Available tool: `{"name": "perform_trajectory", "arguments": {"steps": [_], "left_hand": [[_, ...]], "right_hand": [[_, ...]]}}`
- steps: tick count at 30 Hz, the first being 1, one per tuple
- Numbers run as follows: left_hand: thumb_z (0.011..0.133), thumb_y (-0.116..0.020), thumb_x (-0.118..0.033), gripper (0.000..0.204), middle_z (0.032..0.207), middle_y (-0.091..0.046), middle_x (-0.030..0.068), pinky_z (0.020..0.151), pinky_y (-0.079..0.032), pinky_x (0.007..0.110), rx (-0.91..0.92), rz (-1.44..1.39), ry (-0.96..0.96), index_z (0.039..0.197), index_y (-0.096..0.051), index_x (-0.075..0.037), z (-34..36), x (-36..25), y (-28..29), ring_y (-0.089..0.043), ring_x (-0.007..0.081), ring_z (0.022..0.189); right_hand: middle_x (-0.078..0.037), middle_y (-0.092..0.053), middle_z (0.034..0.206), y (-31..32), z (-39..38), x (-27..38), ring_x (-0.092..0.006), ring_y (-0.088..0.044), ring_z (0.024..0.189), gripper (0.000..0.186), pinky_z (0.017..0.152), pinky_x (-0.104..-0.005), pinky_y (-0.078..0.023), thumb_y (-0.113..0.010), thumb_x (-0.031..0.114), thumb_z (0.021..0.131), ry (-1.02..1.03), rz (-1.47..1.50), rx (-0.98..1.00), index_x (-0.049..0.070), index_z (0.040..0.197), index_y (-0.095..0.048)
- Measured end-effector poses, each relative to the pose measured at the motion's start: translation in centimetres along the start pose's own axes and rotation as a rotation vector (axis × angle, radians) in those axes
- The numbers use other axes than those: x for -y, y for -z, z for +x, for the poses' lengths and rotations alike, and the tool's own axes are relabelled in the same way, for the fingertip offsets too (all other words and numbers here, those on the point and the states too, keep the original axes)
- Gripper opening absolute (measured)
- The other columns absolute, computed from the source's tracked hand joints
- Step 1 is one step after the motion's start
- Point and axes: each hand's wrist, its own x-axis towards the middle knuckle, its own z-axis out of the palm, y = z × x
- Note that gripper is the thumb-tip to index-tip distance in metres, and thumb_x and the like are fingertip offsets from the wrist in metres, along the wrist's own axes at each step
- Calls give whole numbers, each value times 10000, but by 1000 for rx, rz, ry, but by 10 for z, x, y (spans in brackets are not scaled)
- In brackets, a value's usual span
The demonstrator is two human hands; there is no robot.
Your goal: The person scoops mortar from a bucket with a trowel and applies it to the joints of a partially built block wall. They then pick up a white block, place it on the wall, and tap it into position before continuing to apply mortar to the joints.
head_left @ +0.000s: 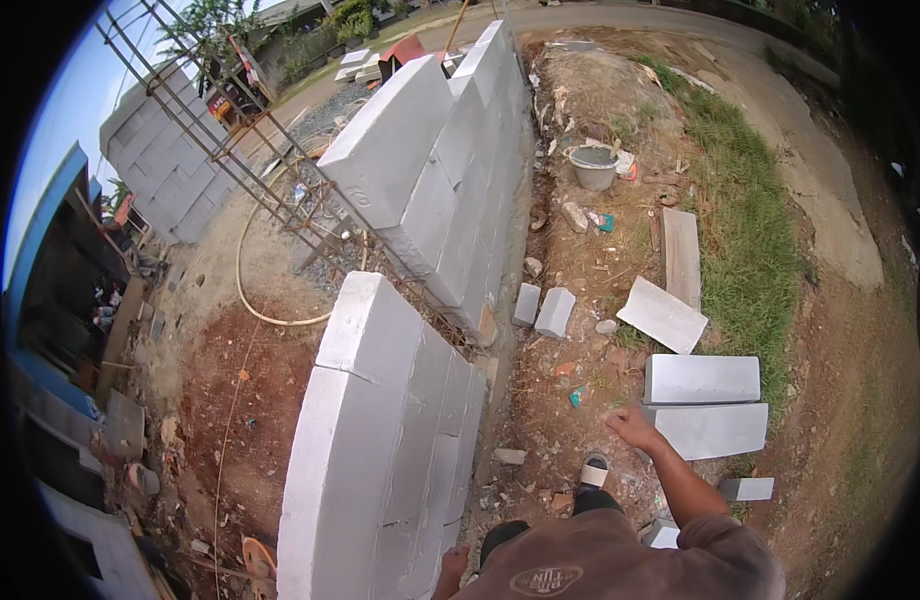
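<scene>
Two white blocks are laid side by side on the ground right of the wearer: upper block, lower block, long sides just about touching. Right hand is held just beside the lower block's near-left corner; fingers are loosely curled, not clenched, nothing seen in it. Left hand is kept low beside the near wall section; fingers look bent, but its opening and any contact with the wall cannot be told.

Handling, judged by look: blocks are probably aerated concrete, so stiff, bulky, moderate weight, two hands advised. Faces look dry and matt; dusty slip is possible. Edges and corners are likely to chip; prying on corners is best avoided. Grip is best taken under both short ends, with the outer long side tipped up first, since the shared seam leaves little finger room.

Surface: bare, uneven soil with rubble, grass strip along the right. Footing is shared with a pale slab, a flat board and two small offcuts by the far wall section. Grey bucket is set farther up. Left side is bounded by the wall; more room is given rightward.
</scene>
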Motion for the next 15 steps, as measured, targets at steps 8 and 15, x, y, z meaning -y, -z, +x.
{"name": "perform_trajectory", "arguments": {"steps": [8,15], "left_hand": [[844,-578,-363,428,922,-666,214,805,-472,372,-7,-231,-214,1022,-646,20,93,-218,2,-638,291,906],[866,-551,-396,381,856,-654,118,746,-477,366,52,-14,-246,973,-665,-48,176,-233,-28,-621,237,824]], "right_hand": [[-31,-627,775,150,76,18,-106,-570,649,311,593,-253,-444,-598,298,879,-199,398,-385,-5,934,-638],[-49,-651,827,144,206,55,-122,-618,690,255,591,-260,-482,-587,256,892,-175,374,-153,24,979,-646]]}}
